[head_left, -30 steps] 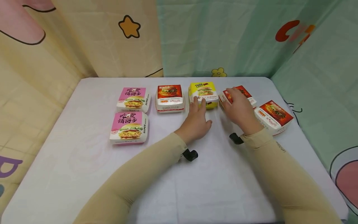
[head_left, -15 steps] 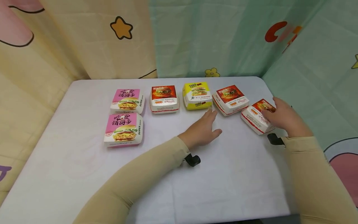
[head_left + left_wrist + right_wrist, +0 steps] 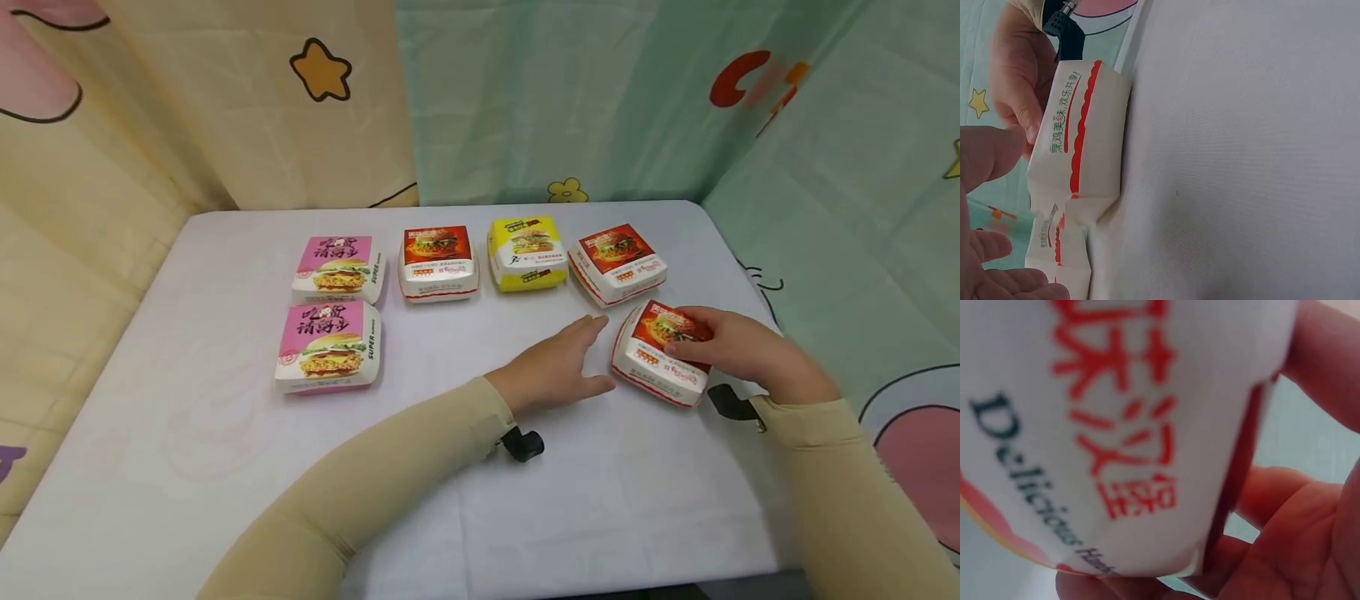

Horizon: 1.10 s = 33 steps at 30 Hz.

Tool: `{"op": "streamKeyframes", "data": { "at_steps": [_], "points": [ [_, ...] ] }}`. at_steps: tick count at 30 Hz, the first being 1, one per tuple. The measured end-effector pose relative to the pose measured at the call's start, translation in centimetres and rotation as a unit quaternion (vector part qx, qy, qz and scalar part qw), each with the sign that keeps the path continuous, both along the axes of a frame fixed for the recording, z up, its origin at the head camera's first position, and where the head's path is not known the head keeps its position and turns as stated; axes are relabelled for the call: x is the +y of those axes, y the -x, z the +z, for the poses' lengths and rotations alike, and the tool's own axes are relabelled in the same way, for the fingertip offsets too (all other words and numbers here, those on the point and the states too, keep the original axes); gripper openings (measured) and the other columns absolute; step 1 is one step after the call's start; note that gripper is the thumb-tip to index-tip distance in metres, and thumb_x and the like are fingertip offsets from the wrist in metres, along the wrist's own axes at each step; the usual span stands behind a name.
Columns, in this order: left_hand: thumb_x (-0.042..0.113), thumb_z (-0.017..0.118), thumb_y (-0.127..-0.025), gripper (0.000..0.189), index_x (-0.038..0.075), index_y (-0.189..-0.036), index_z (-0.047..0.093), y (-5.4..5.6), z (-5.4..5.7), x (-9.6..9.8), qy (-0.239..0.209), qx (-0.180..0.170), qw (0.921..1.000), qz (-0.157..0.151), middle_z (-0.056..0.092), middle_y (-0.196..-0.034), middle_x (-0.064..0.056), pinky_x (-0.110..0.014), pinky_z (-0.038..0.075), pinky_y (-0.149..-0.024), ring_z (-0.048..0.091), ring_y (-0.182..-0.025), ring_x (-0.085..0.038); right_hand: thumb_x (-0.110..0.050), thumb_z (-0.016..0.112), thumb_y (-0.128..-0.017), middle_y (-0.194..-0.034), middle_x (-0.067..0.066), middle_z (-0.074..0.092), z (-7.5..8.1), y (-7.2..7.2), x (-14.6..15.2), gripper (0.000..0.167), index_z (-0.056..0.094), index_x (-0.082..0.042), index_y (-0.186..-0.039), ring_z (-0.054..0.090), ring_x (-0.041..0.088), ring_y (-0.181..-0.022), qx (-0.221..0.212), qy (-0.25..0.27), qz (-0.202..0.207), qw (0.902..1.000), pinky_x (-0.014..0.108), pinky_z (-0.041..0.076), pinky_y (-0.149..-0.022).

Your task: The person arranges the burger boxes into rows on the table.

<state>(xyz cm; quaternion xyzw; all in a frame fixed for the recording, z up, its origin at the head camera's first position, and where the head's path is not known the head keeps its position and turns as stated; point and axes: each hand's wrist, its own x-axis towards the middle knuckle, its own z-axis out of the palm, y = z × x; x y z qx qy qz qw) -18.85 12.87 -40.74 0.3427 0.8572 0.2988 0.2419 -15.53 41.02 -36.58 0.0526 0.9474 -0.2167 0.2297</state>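
Note:
My right hand (image 3: 757, 354) grips a white burger box (image 3: 660, 371) with a red picture top, at the right of the table. Its thumb lies on the lid while the other fingers reach round the far side. Filling much of the right wrist view, the box's printed side (image 3: 1116, 425) tilts close to the camera. My left hand (image 3: 551, 367) is open just left of that box, thumb and fingers spread, holding nothing. Behind the held box sits another red-topped burger box (image 3: 618, 262), turned at an angle.
Along the back stand a yellow burger box (image 3: 528, 254) and a red-topped one (image 3: 439, 265). Two pink burger boxes (image 3: 330, 346) stand one in front of the other at left. Patterned curtains (image 3: 525, 108) enclose the white table (image 3: 187, 417) at back and sides.
My right hand has left the angled red-topped box, taken hold of the rightmost one and brought it forward and left. My left hand has moved right, away from the yellow box.

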Motion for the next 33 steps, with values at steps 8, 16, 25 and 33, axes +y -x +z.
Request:
{"op": "streamKeyframes", "data": {
  "at_steps": [8,16,25,33],
  "points": [
    [0.052,0.078,-0.091,0.101,0.031,-0.170,0.018,-0.9,0.0,-2.2,0.011,-0.010,0.9997,0.019,0.011,-0.179,-0.002,-0.044,0.047,-0.119,0.033,-0.159,-0.024,-0.049,0.075,-0.096,-0.151,0.026,0.053,-0.5,1.1,-7.5,0.090,0.035,-0.007,-0.164,0.053,0.040,-0.128,0.026,0.050,0.060,0.9966,0.059,0.052,-0.103],
    [0.047,0.077,-0.094,0.092,0.030,-0.168,0.025,-1.0,0.0,-6.2,0.037,0.018,0.9943,0.099,0.015,-0.177,-0.009,-0.047,0.049,-0.116,0.043,-0.153,-0.030,-0.044,0.075,-0.096,-0.159,0.026,0.039,-1.8,1.2,-12.4,0.088,0.033,-0.001,-0.161,0.045,0.041,-0.137,0.120,0.047,0.036,0.9910,0.063,0.046,-0.113],
    [0.038,0.072,-0.098,0.088,0.025,-0.169,0.021,-1.6,0.2,-11.7,0.030,-0.006,0.9846,0.172,0.006,-0.178,-0.012,-0.050,0.045,-0.119,0.043,-0.152,-0.030,-0.047,0.078,-0.094,-0.162,0.020,0.042,-2.3,1.5,-16.9,0.100,0.023,-0.006,-0.167,0.057,0.035,-0.131,0.095,0.065,0.107,0.9875,0.055,0.053,-0.110],
    [0.026,0.065,-0.098,0.089,0.029,-0.170,0.014,-1.5,-0.1,-15.6,0.010,-0.024,0.9733,0.228,-0.004,-0.179,-0.009,-0.053,0.044,-0.119,0.045,-0.148,-0.032,-0.045,0.080,-0.093,-0.166,0.017,0.039,-2.3,3.5,-21.1,0.104,0.019,-0.010,-0.169,0.056,0.030,-0.132,0.074,0.082,0.145,0.9833,0.050,0.051,-0.112]
  ]
}}
